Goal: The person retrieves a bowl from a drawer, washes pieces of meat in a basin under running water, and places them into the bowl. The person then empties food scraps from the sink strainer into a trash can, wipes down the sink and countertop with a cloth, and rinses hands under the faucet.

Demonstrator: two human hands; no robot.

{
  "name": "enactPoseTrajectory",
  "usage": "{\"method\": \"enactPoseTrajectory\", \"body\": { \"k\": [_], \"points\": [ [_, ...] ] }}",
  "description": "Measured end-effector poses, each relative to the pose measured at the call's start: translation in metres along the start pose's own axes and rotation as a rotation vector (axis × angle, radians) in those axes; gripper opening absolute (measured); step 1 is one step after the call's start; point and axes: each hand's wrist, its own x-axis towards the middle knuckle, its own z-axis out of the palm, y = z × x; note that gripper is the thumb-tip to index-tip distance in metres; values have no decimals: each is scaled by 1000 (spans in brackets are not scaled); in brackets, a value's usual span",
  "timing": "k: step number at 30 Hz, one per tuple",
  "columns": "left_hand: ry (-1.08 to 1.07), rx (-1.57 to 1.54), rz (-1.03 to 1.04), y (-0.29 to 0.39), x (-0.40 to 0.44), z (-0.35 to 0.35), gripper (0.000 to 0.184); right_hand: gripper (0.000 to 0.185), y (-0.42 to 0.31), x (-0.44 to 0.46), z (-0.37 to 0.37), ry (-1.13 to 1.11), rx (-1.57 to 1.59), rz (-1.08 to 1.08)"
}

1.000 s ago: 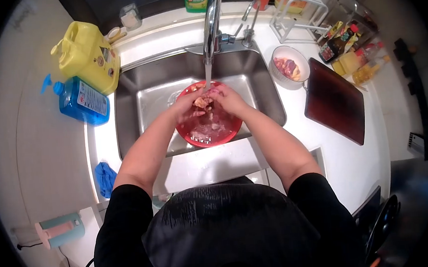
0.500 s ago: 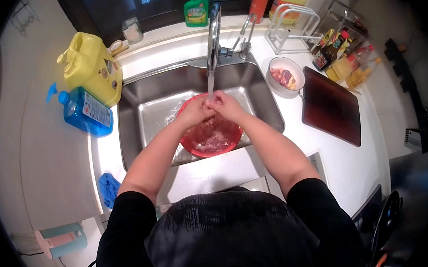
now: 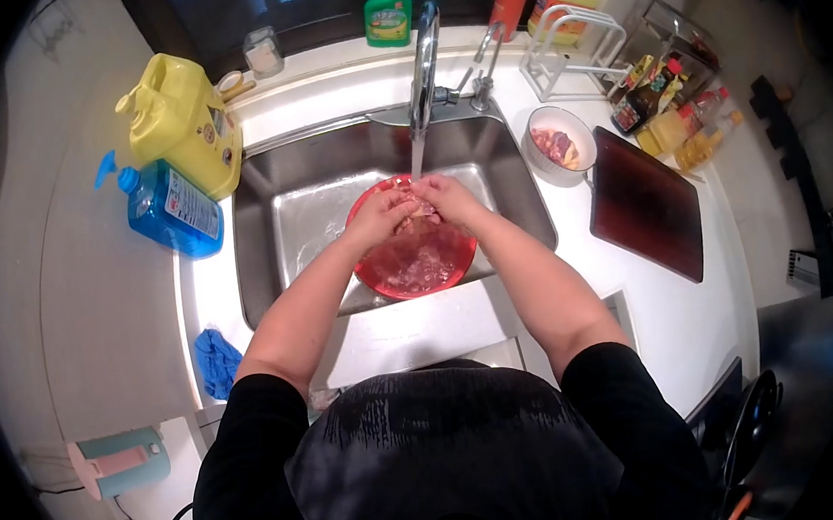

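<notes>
Raw meat, pinkish-red with paler yellowish bits, between the fingertips of both hands, low over a round red plastic basin. Left hand at one side of the meat, right hand at the other, with the fingertips nearly meeting toward the far rim. Left fingers bent inward and drawn close together, pressed to the meat; right fingers likewise curled, only a narrow gap between thumb and fingers — exact spacing too small and partly hidden to make out. Meat gripped from both sides, mostly covered by knuckles.

Directly above, clear stream of water from a tall curved chrome faucet, falling just beside the fingers. Cloudy, reddish water in the near half of the basin. Around the basin, rectangular stainless-steel sink, wet on the floor. To the right, white round bowl with more raw pieces inside; next to it, dark reddish-brown rectangular cutting board, flat on the white countertop. To the left, large yellow plastic jug and blue pump bottle — side by side; nearer, crumpled blue cloth at the counter edge.
</notes>
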Motion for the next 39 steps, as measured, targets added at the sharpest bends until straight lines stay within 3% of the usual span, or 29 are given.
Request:
{"method": "enactPoseTrajectory", "body": {
  "k": [5, 8, 11, 16, 19, 25, 28, 31, 34, 35, 37, 39],
  "points": [
    [134, -88, -44, -13, 12, 3, 26, 22, 2, -6, 4, -52, 406, 62],
    [209, -50, 60, -26, 25, 3, 38, 24, -24, -17, 26, 122, -33, 48],
    [235, 116, 48, -11, 25, 2, 42, 25, -21, -8, 20, -54, -245, 1],
    [332, 531, -43, 14, 19, -2, 37, 20, -2, 5, 11, -9, -256, -115],
    [391, 335, 83, -23, 33, -4, 36, 16, -1, 2, 17, 32, -23, -98],
    [437, 0, -78, -34, 37, 6, 35, 14, 0, -5, 30, 144, 535, -2],
    [613, 35, 103, -64, 51, 9, 41, 12, 14, 4, 25, 129, 741, 67],
    [535, -476, -40, -19, 28, 25, 41, 12, 19, 6, 27, 128, 828, 88],
    [505, -630, -200, -19, 27, 21, 42, 13, 10, -3, 33, 196, 775, 66],
    [503, -421, -146, -24, 30, 16, 41, 13, 8, -5, 34, 224, 745, 57],
    [486, -4, -46, -41, 35, 4, 39, 16, 10, 0, 23, 90, 398, 27],
    [412, 313, -16, -16, 25, -2, 40, 21, -3, -4, 13, -48, 36, 48]
  ]
}}
